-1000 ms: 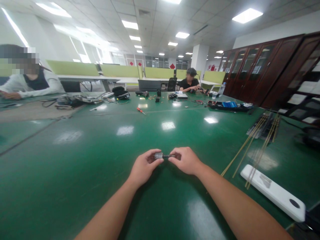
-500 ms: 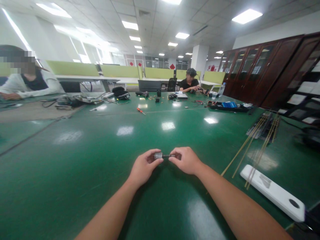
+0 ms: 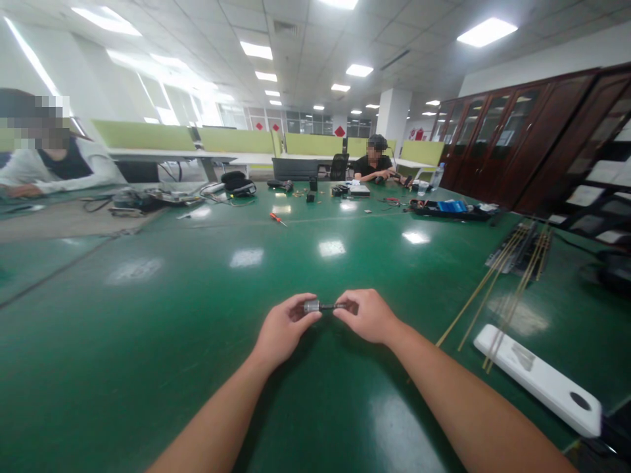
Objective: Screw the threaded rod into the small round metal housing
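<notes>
Two-handed hold on my head-camera feed, over the near part of a glossy green table (image 3: 172, 341). The left hand (image 3: 280, 328) has its thumb and fingers closed round a small silver-grey metallic cylinder (image 3: 312, 306). The right hand (image 3: 367, 318) pinches a thin dark shaft (image 3: 327, 307) between thumb and forefinger, at the end away from the cylinder, other fingers curled in. Cylinder and shaft lie level, in line, between the hands.

Status, my judgement: both parts gripped and aligned; neither released. Whether the shaft sits fully in the cylinder or only meets it, the blur does not let me say.

Right of the hands: a long white rounded case (image 3: 542, 382), with thin yellowish rods (image 3: 539, 253) reaching across its corner. Farther out: a red-orange-handled screwdriver (image 3: 276, 217), a black rounded pouch (image 3: 240, 186) and a long black tray (image 3: 426, 209).

Far side: a person in a black top (image 3: 367, 167); another in pale sleeves (image 3: 101, 164) sits left. Dark wooden cabinets (image 3: 493, 144) stand behind, right.
</notes>
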